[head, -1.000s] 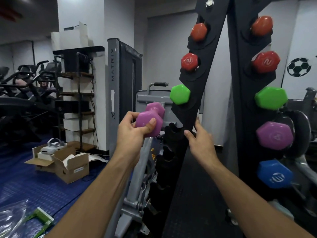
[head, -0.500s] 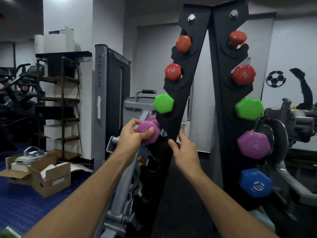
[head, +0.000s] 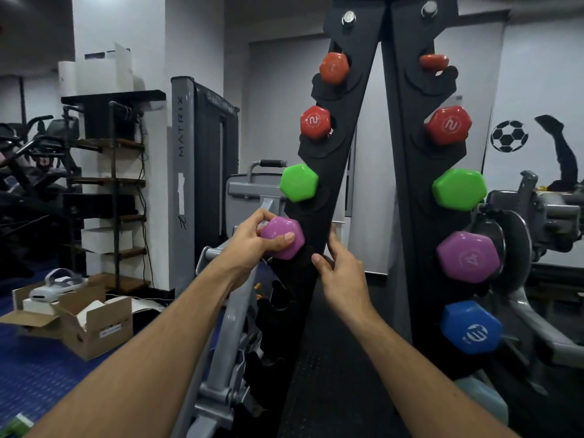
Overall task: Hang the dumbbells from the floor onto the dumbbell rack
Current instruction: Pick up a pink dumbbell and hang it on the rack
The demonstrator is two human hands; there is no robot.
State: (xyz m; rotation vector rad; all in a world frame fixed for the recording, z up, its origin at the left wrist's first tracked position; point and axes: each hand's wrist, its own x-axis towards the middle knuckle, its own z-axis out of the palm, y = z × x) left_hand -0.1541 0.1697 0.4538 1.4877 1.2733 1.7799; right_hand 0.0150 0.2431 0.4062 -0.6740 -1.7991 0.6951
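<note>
- A purple dumbbell (head: 282,237) is gripped at its near hexagonal end by the left hand (head: 252,245), thumb across the face and fingers curled over the top.
- The dumbbell is held against the left upright of the rack (head: 335,172), at the cradle just below the green dumbbell (head: 299,182) (whether it is fully seated there cannot be told).
- The right hand (head: 343,276) is laid on the same upright just beside the purple end, fingers fairly straight along the inner edge, thumb on the front face, nothing grasped.
- Above on that upright, two red dumbbells (head: 315,122) are hung; the cradles below the hands are seen bare.
- On the right upright, red, green, purple (head: 469,257) and blue (head: 471,331) ends are lined up from top to bottom.
- To the left, an open cardboard box (head: 91,327) is seen on the blue floor (head: 34,374), with a white headset (head: 55,284) resting on it.
- A grey machine marked MATRIX (head: 181,172) is stood behind the box.
</note>
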